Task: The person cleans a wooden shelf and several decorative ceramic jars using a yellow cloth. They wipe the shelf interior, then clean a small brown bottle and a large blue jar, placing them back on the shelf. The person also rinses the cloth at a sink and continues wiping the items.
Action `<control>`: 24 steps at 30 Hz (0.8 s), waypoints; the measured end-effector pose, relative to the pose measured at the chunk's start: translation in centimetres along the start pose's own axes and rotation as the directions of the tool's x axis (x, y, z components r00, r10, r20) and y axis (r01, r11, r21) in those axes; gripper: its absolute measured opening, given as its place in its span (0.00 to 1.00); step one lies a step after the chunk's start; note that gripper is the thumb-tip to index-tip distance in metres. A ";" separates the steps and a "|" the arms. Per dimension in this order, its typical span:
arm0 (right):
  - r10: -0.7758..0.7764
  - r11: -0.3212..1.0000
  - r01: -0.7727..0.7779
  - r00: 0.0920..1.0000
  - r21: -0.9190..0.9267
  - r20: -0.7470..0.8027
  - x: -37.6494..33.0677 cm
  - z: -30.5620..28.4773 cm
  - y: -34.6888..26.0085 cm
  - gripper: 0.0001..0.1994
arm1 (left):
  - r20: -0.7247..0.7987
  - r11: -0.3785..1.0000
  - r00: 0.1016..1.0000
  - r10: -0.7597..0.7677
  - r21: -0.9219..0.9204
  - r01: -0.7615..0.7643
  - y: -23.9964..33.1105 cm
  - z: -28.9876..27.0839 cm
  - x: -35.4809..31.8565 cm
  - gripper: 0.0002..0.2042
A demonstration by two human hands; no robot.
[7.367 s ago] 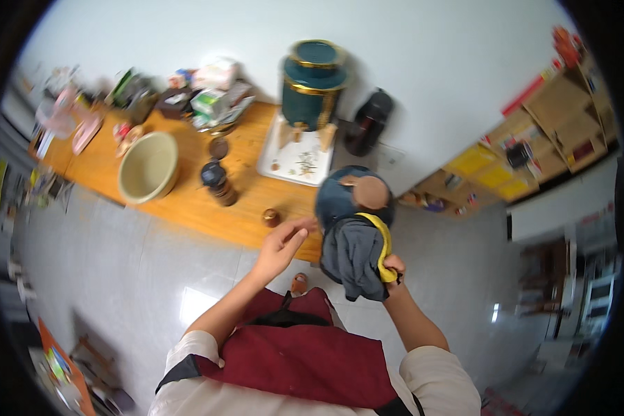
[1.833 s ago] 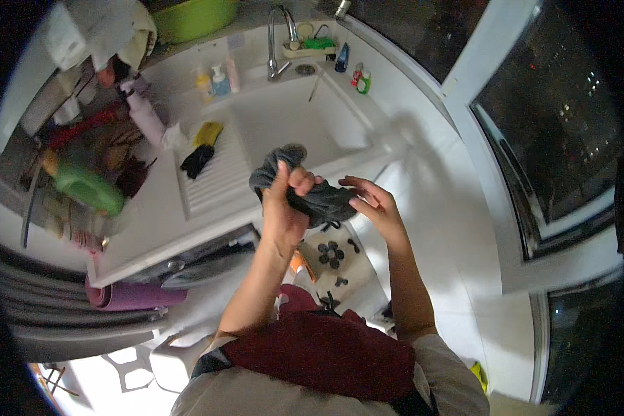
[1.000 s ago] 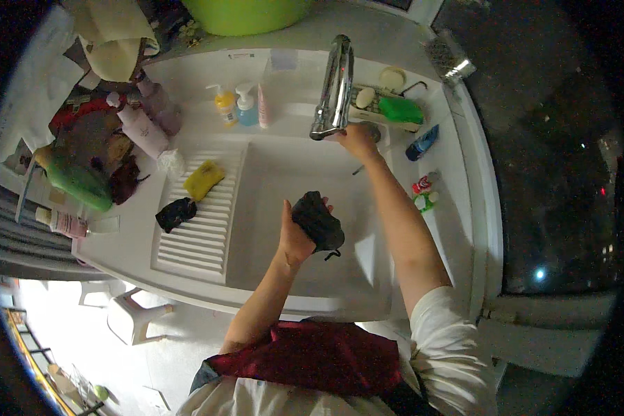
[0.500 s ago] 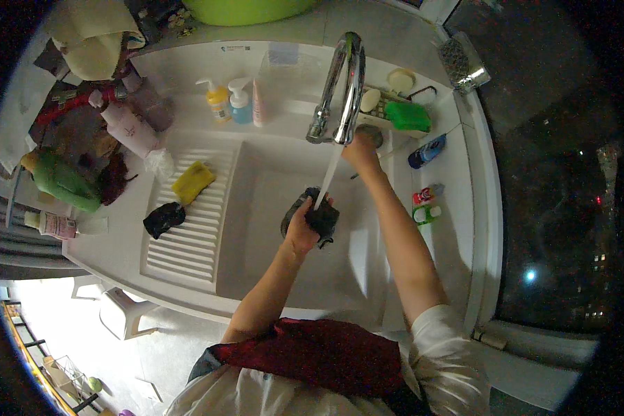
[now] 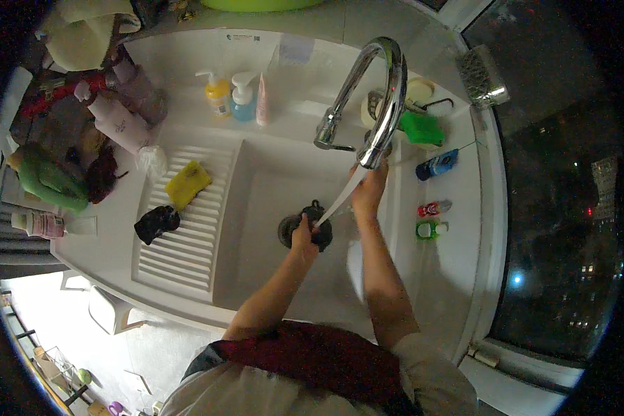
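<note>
The left hand grasped a dark cloth in the sink, whose back edge carried a printed label; the right hand's grip was unclear.

Right hand partly hidden behind faucet; green basin cut by top edge.
</note>
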State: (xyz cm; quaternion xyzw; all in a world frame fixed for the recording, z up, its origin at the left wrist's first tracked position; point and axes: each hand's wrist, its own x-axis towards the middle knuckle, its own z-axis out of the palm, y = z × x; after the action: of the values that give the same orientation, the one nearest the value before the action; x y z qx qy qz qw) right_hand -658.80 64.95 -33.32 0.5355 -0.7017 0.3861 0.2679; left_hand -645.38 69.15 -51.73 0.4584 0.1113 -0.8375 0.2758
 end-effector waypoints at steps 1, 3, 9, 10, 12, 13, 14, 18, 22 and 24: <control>0.078 0.989 -0.094 0.988 0.116 0.133 0.5 0.5 1.0 0.09 | 0.075 1.000 0.997 0.008 0.027 -0.010 0.1 -0.1 0.3 0.16; 0.178 0.901 -0.315 0.895 0.298 0.409 0.5 1.8 3.2 0.11 | 0.115 0.999 0.993 0.001 0.042 -0.006 0.0 -0.1 0.1 0.16; 0.071 0.892 -0.295 0.839 0.341 0.539 0.9 3.2 5.4 0.10 | 0.104 0.999 0.995 -0.003 -0.043 0.007 0.3 1.1 -2.4 0.17; 0.055 0.892 -0.283 0.841 0.352 0.538 0.7 3.6 5.9 0.10 | 0.138 1.000 0.990 -0.014 -0.003 0.015 0.6 0.7 -2.3 0.16; 0.027 0.891 -0.261 0.846 0.370 0.532 0.5 4.4 6.9 0.09 | 0.165 1.000 0.986 -0.003 -0.002 0.004 0.6 0.7 -2.6 0.15; 0.019 0.895 -0.246 0.854 0.372 0.520 0.3 4.6 7.4 0.09 | 0.154 0.999 0.988 0.020 -0.037 -0.014 0.5 1.5 -3.5 0.15; 0.007 0.897 -0.233 0.856 0.374 0.517 0.0 4.7 7.8 0.09 | 0.142 0.997 0.989 0.042 -0.072 -0.032 0.6 2.3 -4.5 0.15; 0.015 0.864 -0.301 0.818 0.404 0.575 0.1 4.5 7.5 0.12 | 0.203 0.994 0.978 0.051 -0.104 -0.031 0.9 2.6 -5.1 0.14; 0.269 0.354 -0.753 0.650 0.555 0.711 -3.6 4.0 5.6 0.21 | 0.289 0.977 0.957 0.030 -0.211 0.033 0.7 3.0 -4.7 0.11; 0.347 0.109 -0.913 0.407 0.394 0.845 -6.8 2.6 3.4 0.27 | 0.297 0.980 0.953 0.062 -0.199 -0.001 0.1 3.1 -4.6 0.10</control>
State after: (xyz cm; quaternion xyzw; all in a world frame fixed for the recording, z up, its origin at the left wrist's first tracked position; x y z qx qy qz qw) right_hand -659.98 66.94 -41.01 0.2868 -0.6181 0.5706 -0.4584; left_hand -645.55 69.32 -46.19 0.2973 0.1426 -0.8781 0.3468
